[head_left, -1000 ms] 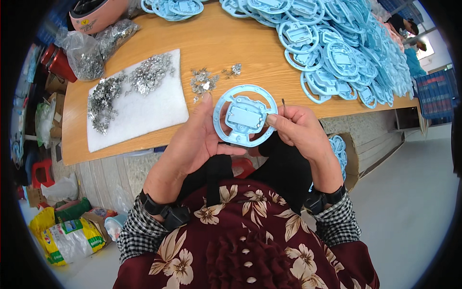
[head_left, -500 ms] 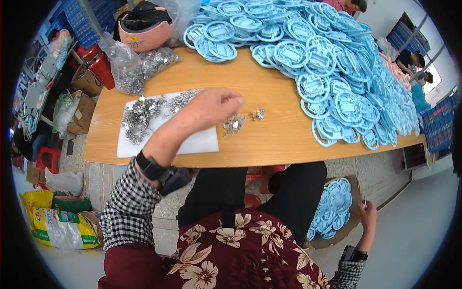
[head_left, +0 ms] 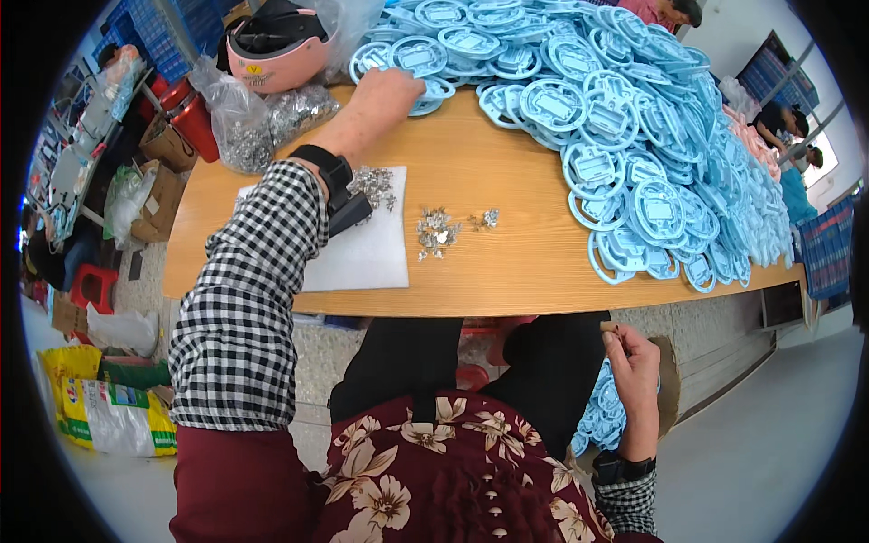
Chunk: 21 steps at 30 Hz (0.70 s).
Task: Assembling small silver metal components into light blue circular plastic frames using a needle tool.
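While the wooden desk (head_left: 507,262) spreads across the view, its far and right parts lie buried under a great heap of pale blue plastic rings (head_left: 634,118), each with a boxy centre. Compared with a second ago, when both hands held one such ring up before the chest, that ring is gone from the grip, so that piece looks finished with and a fresh one is being fetched. A white sheet (head_left: 367,249) lies on the near left of the desk, with small silvery metal parts on it and a little cluster of metal parts (head_left: 437,231) just beside its right edge. A pink helmet (head_left: 276,50) sits at the far left corner.

Half a second ago the left hand (head_left: 391,90) was over the metal cluster; it is now stretched far out, fingers curled onto a blue ring (head_left: 433,90) at the heap's near edge. The right hand (head_left: 634,357) hangs below the desk edge, pinching a small thin tool (head_left: 610,328), just above a stack of blue rings (head_left: 602,412) in a box by the knee.
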{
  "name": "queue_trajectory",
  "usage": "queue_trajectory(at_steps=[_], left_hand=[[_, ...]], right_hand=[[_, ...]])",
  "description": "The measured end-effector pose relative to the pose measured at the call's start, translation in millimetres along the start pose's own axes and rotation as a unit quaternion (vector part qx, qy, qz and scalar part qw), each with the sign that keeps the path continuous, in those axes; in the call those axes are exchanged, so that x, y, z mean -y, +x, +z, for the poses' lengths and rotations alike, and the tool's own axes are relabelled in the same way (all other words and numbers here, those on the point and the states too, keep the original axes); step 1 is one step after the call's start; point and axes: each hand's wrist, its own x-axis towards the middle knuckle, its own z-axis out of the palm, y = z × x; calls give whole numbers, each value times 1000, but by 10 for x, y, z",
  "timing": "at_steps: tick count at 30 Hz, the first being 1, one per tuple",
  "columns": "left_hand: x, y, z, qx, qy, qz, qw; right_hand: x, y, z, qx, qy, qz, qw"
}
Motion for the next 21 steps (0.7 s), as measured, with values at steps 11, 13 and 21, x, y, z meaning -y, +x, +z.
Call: queue_trajectory(at_steps=[11,13,21], left_hand=[[-576,-659,-663,-96,-487,-71,865],[-731,-915,-719,-17,-587,-90,804],[-1184,-1581,-683,133,-744,-127,642]], right_hand=[[501,583,479,25,119,-46,992],[596,758,635,25,226,-67,971],[853,810,801,179,312,31,932]])
